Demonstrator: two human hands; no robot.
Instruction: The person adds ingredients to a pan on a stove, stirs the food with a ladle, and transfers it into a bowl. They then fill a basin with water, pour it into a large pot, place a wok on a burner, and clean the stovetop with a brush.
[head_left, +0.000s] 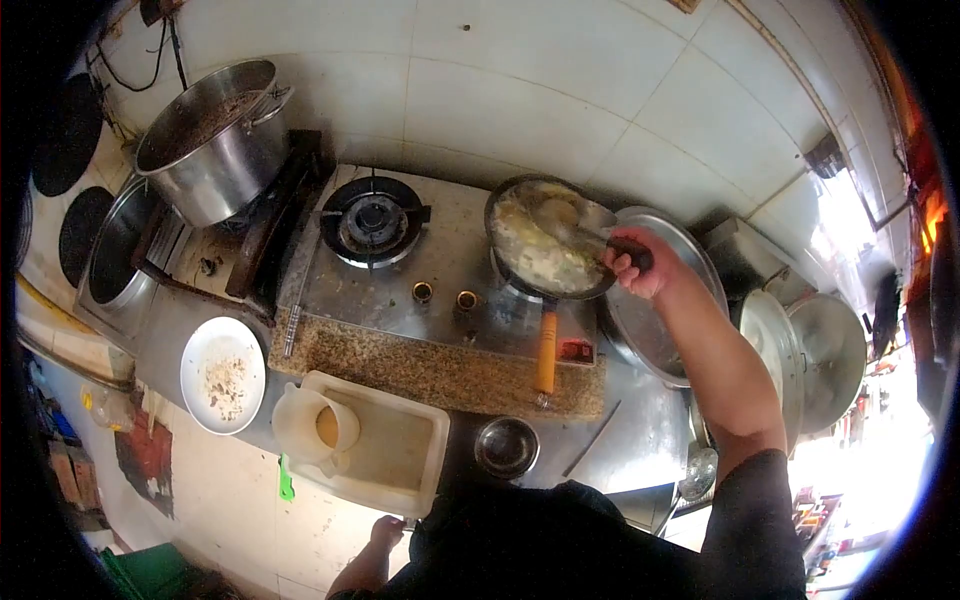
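Observation:
My right hand (642,262) is closed around the dark handle of a metal spatula (592,238), whose working end is down in the food. Pale, yellowish food (535,245) with green bits fills a dark frying pan (492,222) on the right burner. The pan's wooden handle (546,350) points toward me, with no hand on it. Low beside my body, my left hand (382,537) has its fingers curled at the counter's near side; a small piece by the fingertips is too small to name.
A bare gas burner (374,220) sits left of the pan, with a large steel pot (215,160) beyond it. Nearer stand a white plate with crumbs (210,345), a plastic tray (400,450) holding a jug (300,425), and a metal bowl (507,448). Large metal basins (655,330) stand right.

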